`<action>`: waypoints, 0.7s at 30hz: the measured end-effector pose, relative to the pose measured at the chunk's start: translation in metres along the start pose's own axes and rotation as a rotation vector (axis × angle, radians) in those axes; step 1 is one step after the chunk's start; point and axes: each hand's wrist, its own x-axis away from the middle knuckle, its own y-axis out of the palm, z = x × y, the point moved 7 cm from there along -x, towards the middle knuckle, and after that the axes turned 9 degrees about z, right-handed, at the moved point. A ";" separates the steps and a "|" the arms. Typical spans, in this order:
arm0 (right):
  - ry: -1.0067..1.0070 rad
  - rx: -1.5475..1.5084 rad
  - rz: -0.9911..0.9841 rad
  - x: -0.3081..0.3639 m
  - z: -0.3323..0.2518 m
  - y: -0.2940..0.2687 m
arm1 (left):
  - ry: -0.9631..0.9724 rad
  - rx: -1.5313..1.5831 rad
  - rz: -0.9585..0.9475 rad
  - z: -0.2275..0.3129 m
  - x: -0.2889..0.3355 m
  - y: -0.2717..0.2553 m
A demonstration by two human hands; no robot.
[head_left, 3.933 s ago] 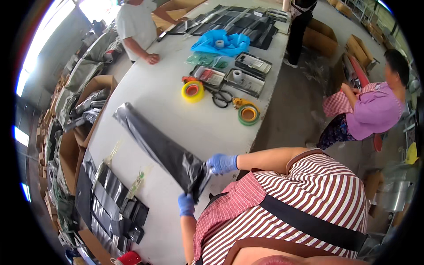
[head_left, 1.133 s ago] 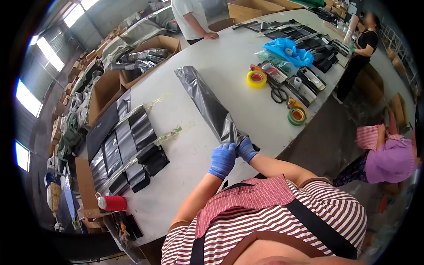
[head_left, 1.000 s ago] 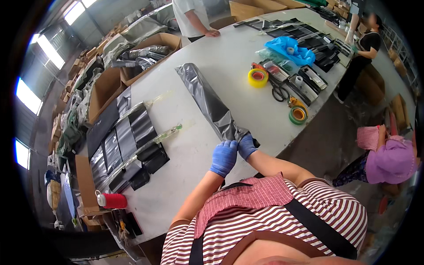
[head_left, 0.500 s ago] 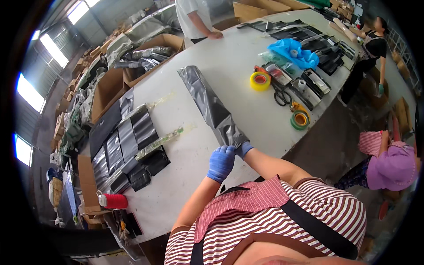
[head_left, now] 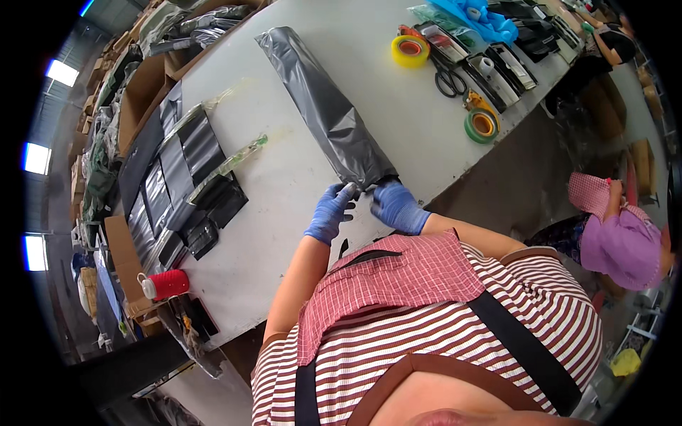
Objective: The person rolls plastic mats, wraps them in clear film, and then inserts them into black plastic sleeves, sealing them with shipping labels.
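Note:
A long, dark grey plastic bag [head_left: 323, 106] with something bulky inside lies slantwise on the white table, its far end up and to the left. At its near end the plastic is gathered and crumpled. My left hand [head_left: 330, 214], in a blue knit glove, pinches the left corner of that end, thumb on top and fingers curled below. Gloved the same way, my right hand [head_left: 399, 207] closes over the right corner, its fingertips partly hidden and slightly blurred. What the bag contains cannot be seen.
Folded dark plastic bags [head_left: 188, 170] are layered at the left, beside a red bottle [head_left: 169, 285]. Yellow tape [head_left: 410, 51], scissors [head_left: 449, 78] and a green-rimmed tape roll [head_left: 482, 126] lie at the right, near the table edge [head_left: 455, 176]. A person in purple [head_left: 621, 245] is beyond it.
My view has tipped downward, so the table sits higher in the picture. My hands have moved apart at the bag's near end; the left was on top in a fist and now pinches the corner.

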 end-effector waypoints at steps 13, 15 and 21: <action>-0.301 0.072 0.165 0.013 0.019 0.029 | -0.110 0.105 -0.008 -0.027 0.000 0.007; -0.281 0.113 -0.077 0.029 0.017 0.049 | -0.050 0.098 -0.001 -0.036 -0.001 0.004; -0.134 -0.378 0.268 0.016 0.014 0.007 | -0.068 0.067 0.031 -0.044 -0.006 -0.006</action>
